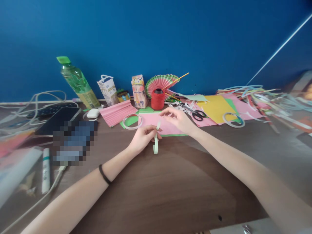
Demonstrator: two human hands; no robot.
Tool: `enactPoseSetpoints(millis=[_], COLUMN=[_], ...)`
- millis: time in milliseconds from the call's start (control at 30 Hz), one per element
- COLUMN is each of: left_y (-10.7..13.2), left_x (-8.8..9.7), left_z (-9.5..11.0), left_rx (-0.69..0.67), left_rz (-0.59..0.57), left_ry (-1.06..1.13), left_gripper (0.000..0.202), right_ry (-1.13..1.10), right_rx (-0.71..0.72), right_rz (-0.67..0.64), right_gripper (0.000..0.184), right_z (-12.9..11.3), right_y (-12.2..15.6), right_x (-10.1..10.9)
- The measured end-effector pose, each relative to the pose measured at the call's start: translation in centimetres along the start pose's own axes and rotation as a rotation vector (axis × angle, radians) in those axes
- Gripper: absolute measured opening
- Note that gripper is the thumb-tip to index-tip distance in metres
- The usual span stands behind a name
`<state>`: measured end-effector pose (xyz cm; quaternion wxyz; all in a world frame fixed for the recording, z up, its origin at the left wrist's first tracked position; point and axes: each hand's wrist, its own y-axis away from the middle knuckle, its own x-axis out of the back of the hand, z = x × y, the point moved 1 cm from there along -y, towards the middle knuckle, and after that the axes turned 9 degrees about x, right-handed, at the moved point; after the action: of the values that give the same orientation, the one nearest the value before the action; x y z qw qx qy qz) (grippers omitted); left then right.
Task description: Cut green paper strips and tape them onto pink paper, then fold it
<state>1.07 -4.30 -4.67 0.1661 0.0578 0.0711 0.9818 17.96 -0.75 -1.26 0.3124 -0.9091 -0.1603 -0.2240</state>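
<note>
My left hand is closed, pinching a narrow pale green paper strip between thumb and fingers. The strip's lower end hangs down and curls, while a short upper end sticks out above the fingertips. Just above and to the right, my right hand hovers with bent fingers, thumb and forefinger apart, and nothing visible in them. Beneath both hands lies a pink sheet with green paper under its edge. A tape roll rests left of the sheet, beside pleated pink paper.
Along the blue wall stand a green bottle, two cartons, a red thread spool and a pleated paper fan. Black scissors, yellow paper and another tape roll lie right. A phone and marker lie left.
</note>
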Motion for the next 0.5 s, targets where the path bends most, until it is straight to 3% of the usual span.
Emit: enactPoseSetpoints(millis=[133,300,500], left_y=[0.05,0.13,0.19], left_x=[0.02,-0.06,-0.21], left_z=[0.0,0.08,0.29], left_rx=[-0.004,0.002,0.01], left_rz=[0.0,-0.01,-0.012], left_ry=[-0.001,-0.029,-0.059], left_gripper=[0.021,0.021,0.02], right_ry=[-0.144,-0.217,-0.246], right_rx=[-0.104,-0.296,-0.346], right_rz=[0.005,-0.136,-0.203], right_gripper=[0.015,0.042,0.043], right_z=[0.39,0.41,0.4], right_y=[-0.19,-0.13,-0.06], right_x=[0.28,-0.09,-0.42])
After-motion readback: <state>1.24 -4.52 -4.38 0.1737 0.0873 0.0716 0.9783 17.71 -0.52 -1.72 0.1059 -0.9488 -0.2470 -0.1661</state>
